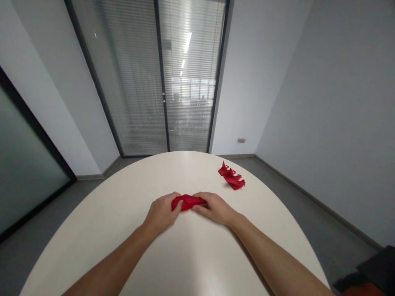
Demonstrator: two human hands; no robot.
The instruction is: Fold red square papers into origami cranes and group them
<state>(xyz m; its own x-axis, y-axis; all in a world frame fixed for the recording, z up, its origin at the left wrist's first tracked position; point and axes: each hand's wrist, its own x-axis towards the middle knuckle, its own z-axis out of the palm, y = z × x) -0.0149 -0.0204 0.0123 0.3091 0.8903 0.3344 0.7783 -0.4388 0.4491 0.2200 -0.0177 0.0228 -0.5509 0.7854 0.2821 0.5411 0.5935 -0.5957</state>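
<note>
A folded piece of red paper is held between my two hands, just above or on the tabletop near the middle. My left hand closes on its left end, thumb in front and fingers behind. At the opposite end, my right hand pinches the paper between thumb and fingers. Parts of both ends are hidden by my fingers. Beyond my right hand lies a row of several red origami pieces with pointed tips, apart from the paper I hold.
Everything rests on a round white table. Behind it stands a glass partition with blinds, and a plain wall rises on the right. A dark object shows at the lower right, beside the table.
</note>
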